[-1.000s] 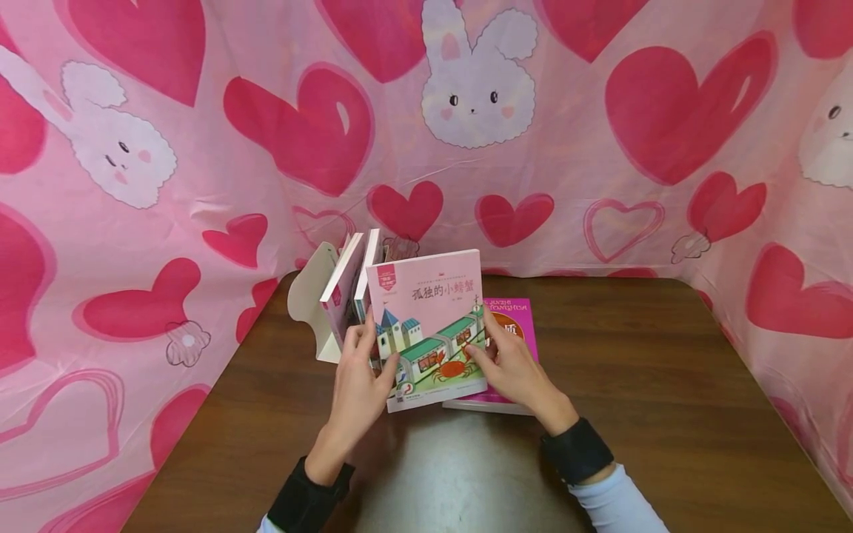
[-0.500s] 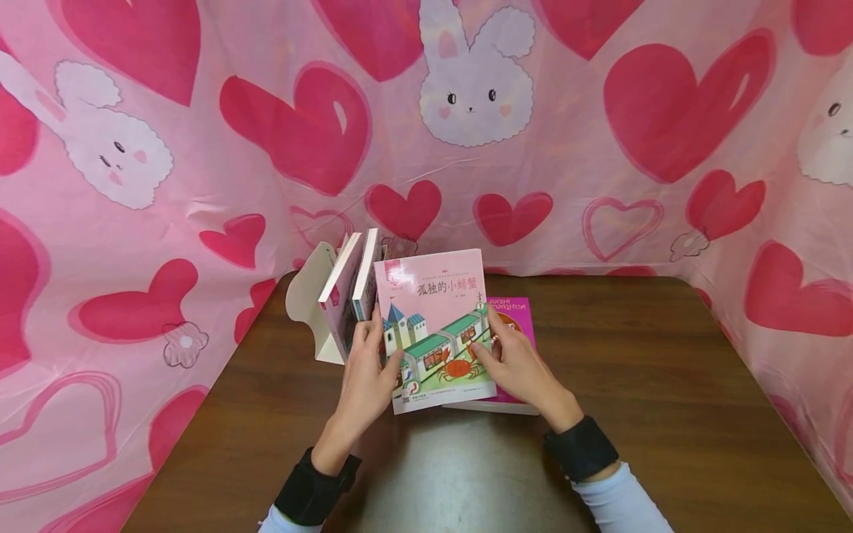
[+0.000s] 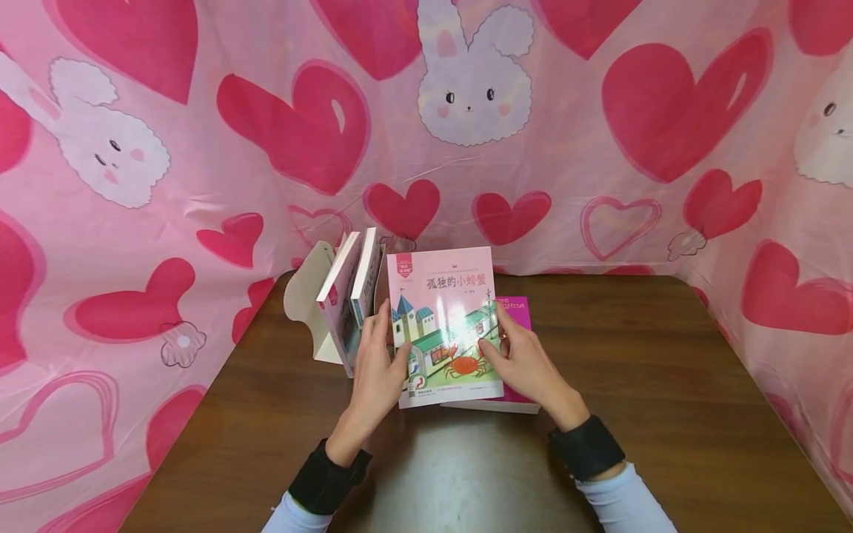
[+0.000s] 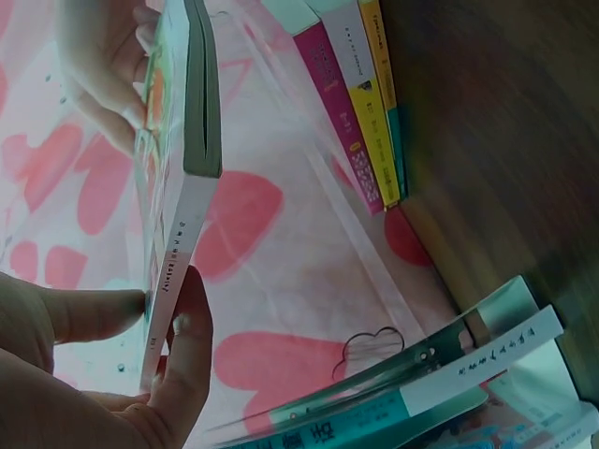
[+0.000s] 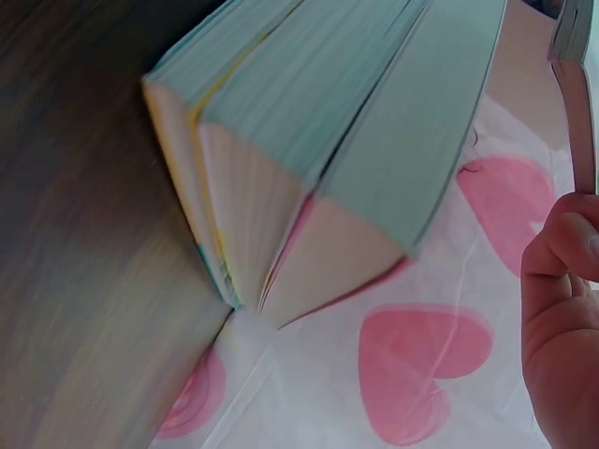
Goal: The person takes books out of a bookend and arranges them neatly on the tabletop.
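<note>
A pink picture book with a train and a red crab on its cover is held up between both hands in the head view. My left hand grips its left side, thumb on the cover and fingers behind. On the opposite edge, my right hand pinches it the same way. The left wrist view shows the book's spine between thumb and fingers. Behind and below the book lies a magenta book, partly covered by the held book and my right hand.
Left of the hands, a cream bookend stands with a pink book and a white-edged book upright. The left wrist view shows a yellow book stacked with the magenta one. A heart-patterned cloth surrounds the wooden table.
Both hands have carried the picture book a little to the right, away from the bookend. Its tilt has straightened slightly and light now glares on the cover. The grips look the same.
</note>
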A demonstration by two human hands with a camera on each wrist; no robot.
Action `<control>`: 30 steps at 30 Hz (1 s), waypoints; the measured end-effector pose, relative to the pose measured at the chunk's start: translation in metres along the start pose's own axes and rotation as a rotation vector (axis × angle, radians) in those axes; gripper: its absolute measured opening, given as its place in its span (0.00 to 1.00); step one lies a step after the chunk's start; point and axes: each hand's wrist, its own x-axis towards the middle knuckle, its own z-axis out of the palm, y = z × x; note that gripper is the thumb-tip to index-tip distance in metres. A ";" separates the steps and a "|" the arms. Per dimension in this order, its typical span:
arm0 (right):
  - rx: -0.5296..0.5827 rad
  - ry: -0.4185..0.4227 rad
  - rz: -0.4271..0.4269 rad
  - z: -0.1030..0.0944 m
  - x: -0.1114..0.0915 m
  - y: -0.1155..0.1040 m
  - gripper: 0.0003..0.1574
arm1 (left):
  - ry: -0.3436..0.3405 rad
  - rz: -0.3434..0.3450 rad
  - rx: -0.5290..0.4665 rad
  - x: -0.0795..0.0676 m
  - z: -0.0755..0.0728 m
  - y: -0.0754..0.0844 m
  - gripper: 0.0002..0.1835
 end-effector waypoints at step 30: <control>-0.096 -0.025 0.150 -0.016 0.000 0.013 0.48 | -0.163 0.027 0.043 0.023 0.029 -0.009 0.39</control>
